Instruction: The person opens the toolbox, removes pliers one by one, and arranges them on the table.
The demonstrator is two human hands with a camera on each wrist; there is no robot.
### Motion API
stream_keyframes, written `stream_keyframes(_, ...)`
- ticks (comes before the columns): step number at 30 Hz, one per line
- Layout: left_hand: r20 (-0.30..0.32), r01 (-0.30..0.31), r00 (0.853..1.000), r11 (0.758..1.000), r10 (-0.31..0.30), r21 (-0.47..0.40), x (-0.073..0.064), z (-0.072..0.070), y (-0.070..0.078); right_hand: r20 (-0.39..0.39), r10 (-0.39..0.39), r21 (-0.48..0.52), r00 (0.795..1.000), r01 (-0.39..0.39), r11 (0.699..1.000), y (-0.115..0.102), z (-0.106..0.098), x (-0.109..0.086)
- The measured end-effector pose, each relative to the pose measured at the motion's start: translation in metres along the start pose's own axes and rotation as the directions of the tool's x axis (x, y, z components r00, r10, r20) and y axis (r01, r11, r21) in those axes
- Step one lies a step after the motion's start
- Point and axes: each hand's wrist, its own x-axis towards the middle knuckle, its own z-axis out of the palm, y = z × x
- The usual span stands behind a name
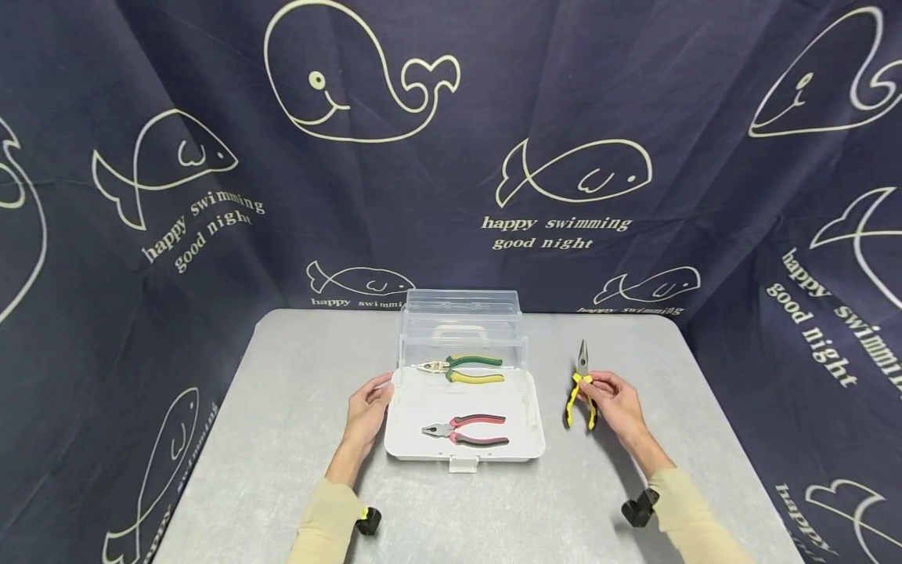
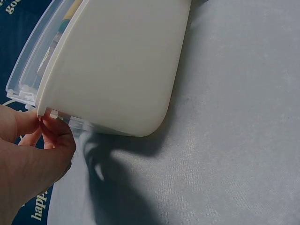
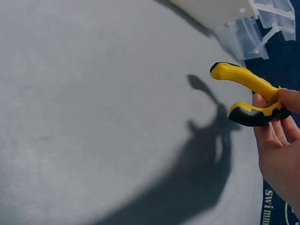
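My right hand (image 1: 617, 403) holds yellow-and-black needle-nose pliers (image 1: 582, 384) to the right of a white toolbox (image 1: 465, 399). Their grey jaws point away toward the back, and the handles stand spread apart in the right wrist view. My left hand (image 1: 368, 411) is at the toolbox's left side, thumb and fingers pinching its back rim corner in the left wrist view (image 2: 40, 112). Inside the toolbox, red-and-black pliers (image 1: 468, 430) lie toward the front. Green-and-yellow pliers (image 1: 465, 368) lie behind them, near the hinged side.
The toolbox's clear lid (image 1: 461, 301) stands raised at the back, with a white carrying handle showing through it. A white latch (image 1: 463, 464) hangs at the front. Grey tabletop (image 1: 282, 376) surrounds the box, and a dark fish-print curtain (image 1: 451, 180) encloses the table.
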Motion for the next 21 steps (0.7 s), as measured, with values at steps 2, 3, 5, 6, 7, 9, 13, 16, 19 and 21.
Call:
stream_keyframes(2, 0.001, 0.001, 1.000, 1.000, -0.001, 0.000, 0.000, 0.000, 0.000, 0.002, 0.022, -0.019, 1.000, -0.022, 1.000, 0.004, -0.001, -0.001)
stream_keyframes(3, 0.002, 0.001, 1.000, 1.000, -0.001, 0.000, 0.000, -0.001, 0.000, 0.004, 0.033, -0.019, 0.999, -0.032, 0.999, 0.006, -0.002, -0.001)
stream_keyframes(5, 0.004, 0.001, 1.000, 1.000, -0.001, 0.002, 0.000, -0.001, -0.001, 0.007, 0.048, -0.038, 0.999, -0.048, 0.998, 0.009, -0.003, -0.001)
stream_keyframes(6, 0.005, 0.001, 1.000, 1.000, -0.001, 0.004, 0.000, -0.001, -0.001, 0.010, 0.055, -0.049, 0.998, -0.054, 0.997, 0.010, -0.003, -0.001)
stream_keyframes(7, 0.006, 0.001, 1.000, 1.000, -0.002, 0.005, 0.000, -0.001, -0.001, 0.012, 0.061, -0.059, 0.998, -0.060, 0.996, 0.011, -0.004, -0.002)
stream_keyframes(9, 0.006, 0.002, 1.000, 1.000, -0.002, 0.008, 0.001, -0.001, -0.002, 0.008, 0.073, -0.070, 0.997, -0.073, 0.995, 0.013, -0.004, -0.002)
stream_keyframes(13, 0.008, 0.002, 1.000, 1.000, -0.002, 0.014, 0.000, -0.001, -0.001, 0.000, 0.091, -0.132, 0.996, -0.090, 0.987, 0.016, -0.003, -0.002)
stream_keyframes(16, 0.009, 0.006, 1.000, 1.000, -0.006, 0.014, -0.001, 0.000, 0.001, 0.000, 0.102, -0.192, 0.995, -0.100, 0.976, 0.016, -0.001, -0.002)
stream_keyframes(19, 0.020, 0.009, 1.000, 1.000, -0.009, 0.009, -0.003, 0.000, 0.006, 0.002, 0.106, -0.282, 0.994, -0.101, 0.954, 0.017, -0.001, -0.002)
stream_keyframes(21, 0.030, 0.011, 0.999, 1.000, -0.011, 0.011, -0.006, 0.000, 0.012, -0.003, 0.105, -0.347, 0.995, -0.099, 0.933, 0.017, -0.001, -0.002)
